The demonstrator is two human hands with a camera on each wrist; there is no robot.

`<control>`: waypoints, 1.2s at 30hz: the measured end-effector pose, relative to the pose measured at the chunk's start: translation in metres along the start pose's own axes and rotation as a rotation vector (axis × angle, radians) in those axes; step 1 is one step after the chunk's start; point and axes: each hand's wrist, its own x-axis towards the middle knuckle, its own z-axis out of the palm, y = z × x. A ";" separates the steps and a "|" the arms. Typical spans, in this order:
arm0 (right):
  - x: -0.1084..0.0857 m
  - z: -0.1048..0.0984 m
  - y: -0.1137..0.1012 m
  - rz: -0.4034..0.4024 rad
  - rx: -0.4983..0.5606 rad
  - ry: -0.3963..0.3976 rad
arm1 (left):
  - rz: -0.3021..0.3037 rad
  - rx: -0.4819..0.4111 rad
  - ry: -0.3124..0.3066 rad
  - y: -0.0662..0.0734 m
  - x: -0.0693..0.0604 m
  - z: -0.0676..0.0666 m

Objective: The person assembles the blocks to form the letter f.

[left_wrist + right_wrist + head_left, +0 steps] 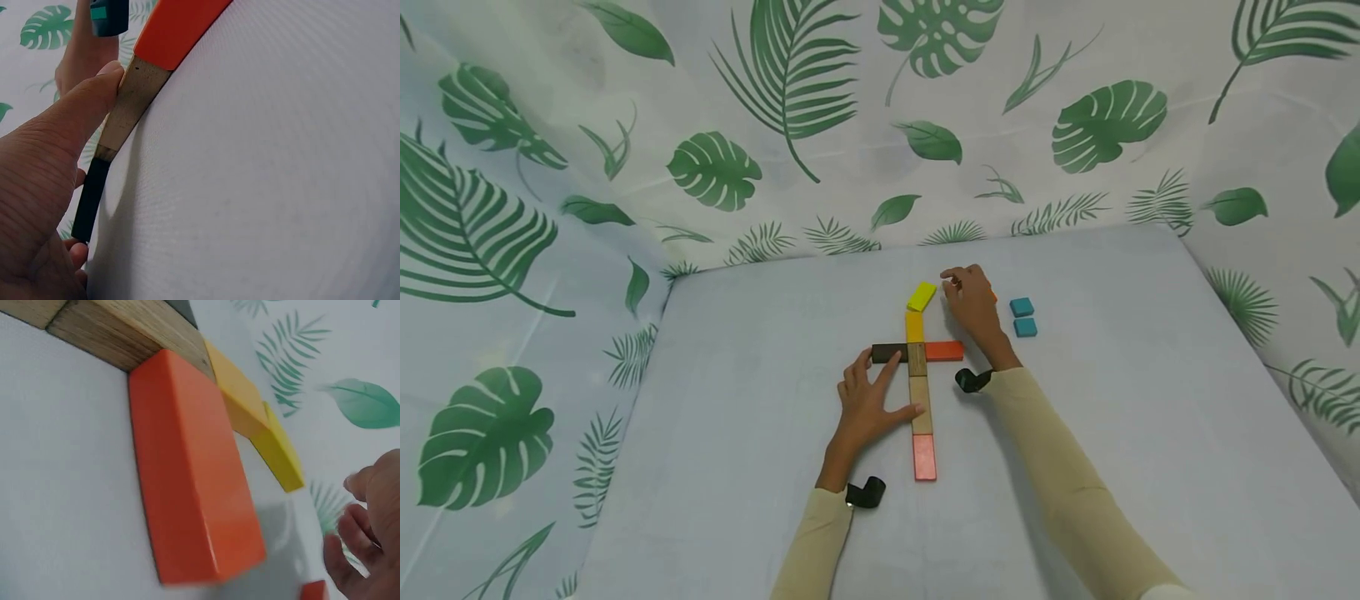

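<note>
On the table my left hand [865, 408] spans a cross of flat blocks. Its thumb touches the light wooden block [921, 392], and a finger touches the black block [889, 353]. A darker wooden block [917, 360] joins them at the crossing, with a red-orange block [944, 351] on its right. An amber block [913, 327] extends the far end, where a yellow block [922, 297] sits at a slant. At the near end lies a pink-red block [924, 457]. Right of the yellow block, my right hand [973, 304] hovers with loosely bent fingers and nothing visible between them.
Two blue blocks, one [1022, 307] behind the other [1025, 327], lie right of my right hand. An orange piece [994, 295] shows partly behind that hand. Leaf-patterned cloth [850, 192] borders the pale tabletop [760, 375] at the back and sides.
</note>
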 end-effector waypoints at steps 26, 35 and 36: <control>0.014 -0.006 0.013 0.085 -0.111 -0.208 | -0.002 0.020 0.005 -0.001 0.001 -0.001; 0.027 -0.004 0.014 0.061 -0.114 -0.258 | -0.001 -0.021 -0.012 -0.001 0.000 -0.001; 0.028 -0.003 0.014 0.064 -0.112 -0.262 | 0.001 -0.024 -0.012 -0.001 0.000 -0.001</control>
